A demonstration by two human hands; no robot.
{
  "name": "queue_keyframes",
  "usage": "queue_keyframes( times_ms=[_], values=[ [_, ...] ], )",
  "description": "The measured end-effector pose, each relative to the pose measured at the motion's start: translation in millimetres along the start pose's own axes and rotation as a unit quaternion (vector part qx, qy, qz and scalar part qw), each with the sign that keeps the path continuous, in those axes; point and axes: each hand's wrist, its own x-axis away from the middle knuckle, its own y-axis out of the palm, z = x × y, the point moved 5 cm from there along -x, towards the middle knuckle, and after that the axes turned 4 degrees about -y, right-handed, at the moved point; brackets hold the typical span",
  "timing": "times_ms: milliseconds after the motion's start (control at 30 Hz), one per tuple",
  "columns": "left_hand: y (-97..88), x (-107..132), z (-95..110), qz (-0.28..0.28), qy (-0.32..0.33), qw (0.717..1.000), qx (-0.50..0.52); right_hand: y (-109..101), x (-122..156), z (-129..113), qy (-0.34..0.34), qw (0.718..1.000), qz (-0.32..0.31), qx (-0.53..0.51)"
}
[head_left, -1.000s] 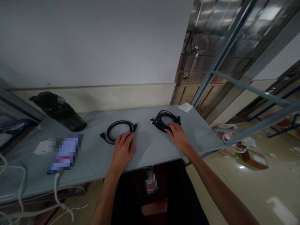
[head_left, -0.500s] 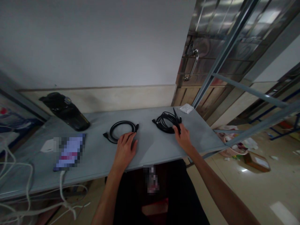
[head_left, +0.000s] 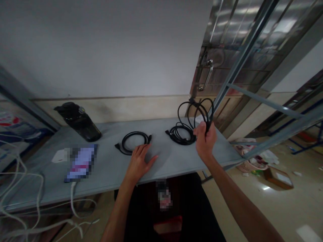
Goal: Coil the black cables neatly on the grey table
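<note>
My right hand (head_left: 206, 139) is closed around a looped black cable (head_left: 196, 104), held up above the right part of the table. Below and left of that hand, more coiled black cable (head_left: 179, 136) lies on the tabletop; whether it is separate from the held one I cannot tell. My left hand (head_left: 140, 159) rests on the table with thumb and fingers apart. Its fingertips are at the lower edge of another black cable (head_left: 133, 133), laid in a single coil with both connector ends showing.
A black bottle (head_left: 79, 121) stands at the table's (head_left: 108, 178) back left. In front of it are a blurred-out phone (head_left: 82, 163) and a white tag (head_left: 58, 156). White cords (head_left: 37, 198) hang over the left front edge. A metal post (head_left: 239, 64) rises at the right.
My right hand has closed on a cable and lifted it up and right from the pile. My left thumb has spread away from its fingers. The view has shifted slightly.
</note>
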Motion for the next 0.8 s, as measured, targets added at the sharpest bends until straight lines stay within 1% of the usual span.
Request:
queue_keyframes(
  times_ms=[67,133,233,300,367,433,533,600,700,800],
  values=[
    [-0.8,2,1,-0.020,-0.007,0.999,0.036,15,14,-18,0.018,0.999,-0.036,-0.025],
    [-3.2,4,3,-0.033,-0.019,0.997,0.069,33,35,-32,0.034,0.996,-0.083,-0.028],
    [-9.3,6,5,-0.038,-0.041,0.992,0.111,62,75,-42,0.062,0.986,-0.154,-0.034],
    [-13.8,5,5,-0.030,-0.068,0.987,0.143,81,100,-44,0.092,0.972,-0.207,-0.057],
    [-16.9,5,3,-0.016,-0.102,0.981,0.166,98,120,-45,0.117,0.952,-0.266,-0.093],
    [-18.2,5,1,-0.009,-0.124,0.977,0.173,109,133,-50,0.117,0.931,-0.321,-0.126],
    [-19.6,6,0,-0.005,-0.123,0.977,0.174,117,137,-63,0.079,0.914,-0.371,-0.147],
    [-23.2,8,1,0.015,-0.119,0.973,0.196,119,134,-72,0.048,0.904,-0.397,-0.154],
    [-32.2,9,0,0.064,-0.140,0.960,0.233,120,130,-81,0.021,0.888,-0.430,-0.160],
    [-41.4,9,-5,0.119,-0.186,0.936,0.274,118,130,-81,0.024,0.881,-0.445,-0.157]
  ],
)
